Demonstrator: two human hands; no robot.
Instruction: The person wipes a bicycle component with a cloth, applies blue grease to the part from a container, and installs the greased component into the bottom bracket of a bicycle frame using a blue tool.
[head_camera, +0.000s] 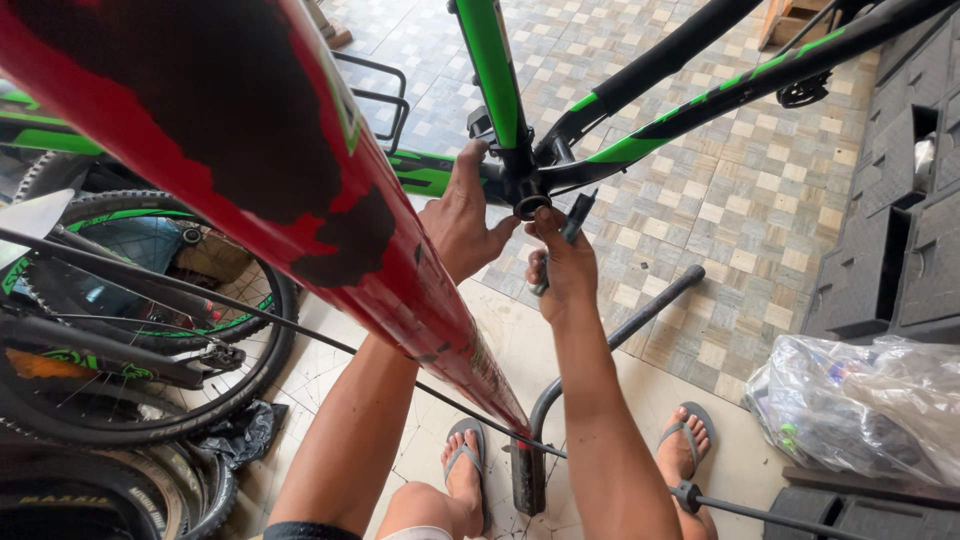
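A green and black bicycle frame (700, 95) hangs in front of me, its round bottom bracket shell (530, 195) at the centre. My left hand (462, 215) grips the frame just left of that shell. My right hand (563, 262) is closed on a small dark tool (576, 215), with fingers touching the underside of the shell. A thick red tube with worn black patches (250, 160) crosses close to the camera and hides part of my left forearm.
A bicycle wheel with a knobbly tyre (130, 330) stands at the left. A black stand post and bar (560, 400) rise between my sandalled feet (465, 465). A clear plastic bag (860, 400) and black trays (900, 230) lie at the right.
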